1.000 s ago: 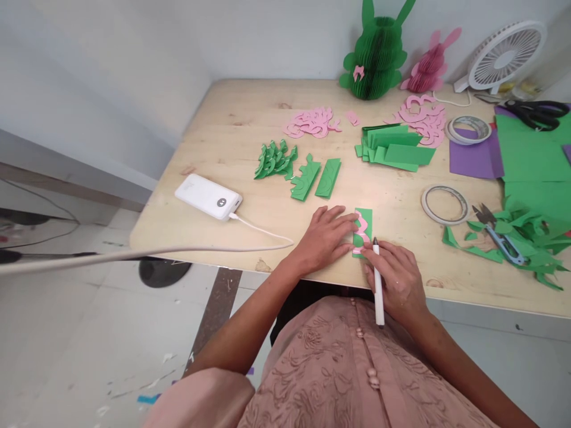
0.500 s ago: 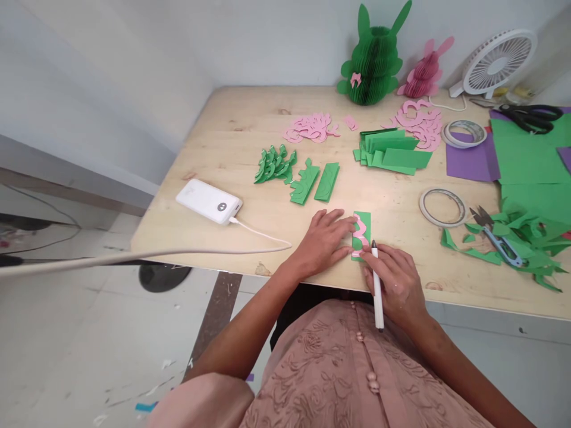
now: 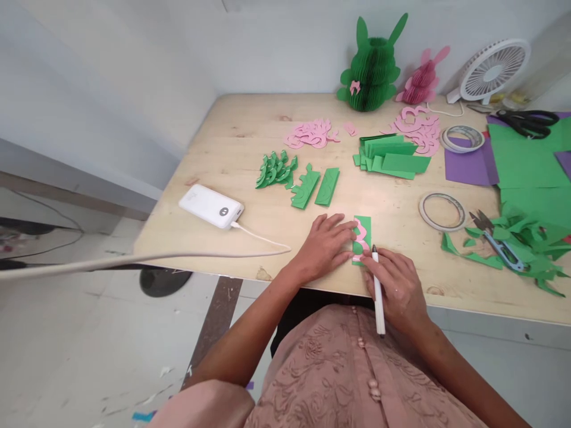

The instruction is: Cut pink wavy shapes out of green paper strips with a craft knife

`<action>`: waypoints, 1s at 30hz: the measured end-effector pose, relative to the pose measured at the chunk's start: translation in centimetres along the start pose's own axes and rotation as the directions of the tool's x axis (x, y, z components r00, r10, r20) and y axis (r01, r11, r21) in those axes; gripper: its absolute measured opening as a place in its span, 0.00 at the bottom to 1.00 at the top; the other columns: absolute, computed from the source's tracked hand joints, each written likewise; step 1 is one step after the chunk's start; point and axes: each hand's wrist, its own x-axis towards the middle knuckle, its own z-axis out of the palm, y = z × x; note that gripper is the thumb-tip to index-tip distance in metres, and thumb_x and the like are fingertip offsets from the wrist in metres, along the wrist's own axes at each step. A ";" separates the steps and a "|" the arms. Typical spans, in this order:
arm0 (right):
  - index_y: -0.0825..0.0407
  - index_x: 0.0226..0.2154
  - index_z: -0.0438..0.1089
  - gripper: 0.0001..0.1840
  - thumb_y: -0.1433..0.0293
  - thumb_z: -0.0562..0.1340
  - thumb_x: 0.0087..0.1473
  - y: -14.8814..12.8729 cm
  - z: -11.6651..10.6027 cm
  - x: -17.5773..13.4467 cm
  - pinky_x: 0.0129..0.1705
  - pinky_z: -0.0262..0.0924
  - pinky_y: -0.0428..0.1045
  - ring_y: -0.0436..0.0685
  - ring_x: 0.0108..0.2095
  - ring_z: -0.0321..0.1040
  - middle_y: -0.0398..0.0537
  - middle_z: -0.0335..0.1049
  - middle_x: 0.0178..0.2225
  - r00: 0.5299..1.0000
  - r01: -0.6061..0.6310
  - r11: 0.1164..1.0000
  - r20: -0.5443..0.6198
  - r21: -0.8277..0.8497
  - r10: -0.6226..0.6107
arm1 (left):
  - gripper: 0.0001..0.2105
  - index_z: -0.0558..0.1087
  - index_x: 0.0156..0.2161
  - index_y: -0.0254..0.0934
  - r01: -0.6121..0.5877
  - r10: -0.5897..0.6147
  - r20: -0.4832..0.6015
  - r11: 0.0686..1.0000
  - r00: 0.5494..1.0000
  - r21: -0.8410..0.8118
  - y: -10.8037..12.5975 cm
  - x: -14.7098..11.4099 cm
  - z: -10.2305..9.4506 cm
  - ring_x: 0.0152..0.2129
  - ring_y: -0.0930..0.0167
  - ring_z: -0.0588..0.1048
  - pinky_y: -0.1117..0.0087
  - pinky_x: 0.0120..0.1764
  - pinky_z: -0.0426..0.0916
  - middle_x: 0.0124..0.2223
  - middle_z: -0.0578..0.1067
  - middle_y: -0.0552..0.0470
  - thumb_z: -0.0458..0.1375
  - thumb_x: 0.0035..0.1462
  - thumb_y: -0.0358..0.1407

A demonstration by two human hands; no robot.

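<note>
A small green paper rectangle [image 3: 366, 223] lies near the table's front edge, with a wavy pink paper cutout [image 3: 362, 232] on top of it. From the left side my left hand [image 3: 322, 251] rests on the table, fingers spread, its fingertips pressing the edge of the cutout and green paper. My right hand [image 3: 400, 290] holds a white pen [image 3: 379, 303] between its fingers, the dark tip pointing away from me. A fingertip of that hand touches the lower part of the cutout. The pen tip is beside the green paper, not visibly on it.
Folded green strips [image 3: 392, 156], pink cutouts [image 3: 312, 134] and green cutouts [image 3: 275, 169] lie beyond my hands. Tape [image 3: 422, 209], small scissors [image 3: 504, 246] and green scraps [image 3: 535, 249] are at right. A power bank [image 3: 209, 205] with its cable lies left. Paper rabbits [image 3: 372, 74] stand behind.
The view has tilted slightly, so the table sits a little lower in the picture. Both hands keep nearly the same places on the papers, the pen still held.
</note>
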 end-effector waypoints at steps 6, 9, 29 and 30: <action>0.53 0.51 0.69 0.18 0.78 0.60 0.58 0.0 -0.1 0.0 0.52 0.59 0.57 0.62 0.51 0.67 0.52 0.76 0.45 1.000 0.012 1.000 -0.018 0.024 -0.012 | 0.11 0.71 0.50 0.41 -0.011 0.011 -0.013 1.000 1.000 0.013 -0.1 0.0 0.1 0.64 0.60 0.56 0.52 0.65 0.46 0.64 0.66 0.52 0.57 0.63 0.38; 0.52 0.52 0.69 0.19 0.77 0.59 0.58 0.0 0.0 0.0 0.51 0.59 0.58 0.62 0.51 0.67 0.52 0.76 0.45 1.000 0.014 1.000 -0.020 0.022 -0.014 | 0.11 0.71 0.50 0.41 -0.012 0.012 -0.017 1.000 1.000 0.017 -0.1 0.0 0.2 0.64 0.60 0.56 0.52 0.65 0.46 0.64 0.66 0.52 0.57 0.63 0.38; 0.53 0.51 0.69 0.17 0.77 0.58 0.60 0.0 0.1 -0.1 0.52 0.58 0.58 0.62 0.52 0.66 0.52 0.76 0.46 1.000 0.010 1.000 -0.003 0.014 -0.010 | 0.12 0.71 0.50 0.40 -0.025 0.026 -0.035 0.999 0.999 0.041 -0.1 -0.1 0.2 0.64 0.61 0.57 0.52 0.65 0.47 0.64 0.66 0.52 0.58 0.62 0.37; 0.53 0.51 0.69 0.17 0.77 0.58 0.60 0.0 0.1 -0.1 0.52 0.58 0.58 0.62 0.52 0.66 0.52 0.76 0.45 1.000 0.009 1.000 -0.002 0.013 -0.009 | 0.12 0.71 0.50 0.40 -0.026 0.028 -0.036 0.999 0.999 0.044 0.0 -0.1 0.2 0.64 0.61 0.57 0.52 0.65 0.47 0.64 0.65 0.52 0.58 0.62 0.37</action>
